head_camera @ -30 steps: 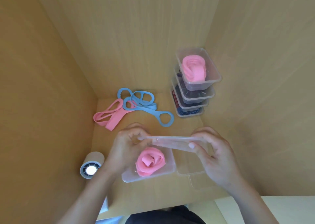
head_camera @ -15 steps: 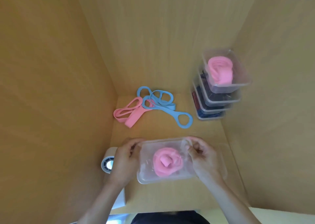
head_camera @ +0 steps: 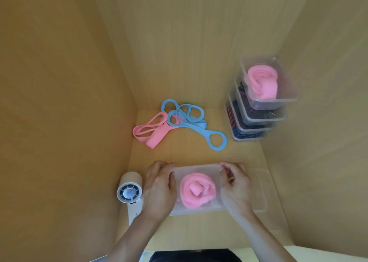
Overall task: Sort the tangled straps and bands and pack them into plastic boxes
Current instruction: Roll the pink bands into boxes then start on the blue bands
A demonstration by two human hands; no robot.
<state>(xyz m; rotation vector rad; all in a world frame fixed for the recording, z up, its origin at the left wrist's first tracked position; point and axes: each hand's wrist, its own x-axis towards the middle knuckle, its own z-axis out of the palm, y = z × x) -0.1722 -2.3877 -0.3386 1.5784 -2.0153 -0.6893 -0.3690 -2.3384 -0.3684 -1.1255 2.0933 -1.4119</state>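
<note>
Tabletop (head_camera: pixel 199 232): lid (head_camera: pixel 196 170), raised a second ago, now covers the box (head_camera: pixel 197 211), left hand (head_camera: pixel 159 188) and right hand (head_camera: pixel 237 188) fingers curled over its ends; stacking likely next.

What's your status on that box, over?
Left hand, right hand grip clear box ends. Pink band coiled inside. Loose straps behind, unsorted; nothing in the way.

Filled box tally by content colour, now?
Pink: 2, the near box and the stack's top box
Dark: 3, the lower stacked boxes; the bottom one also shows red
Total: 5
Not counted: the loose pink and blue tangle, unboxed.
</note>
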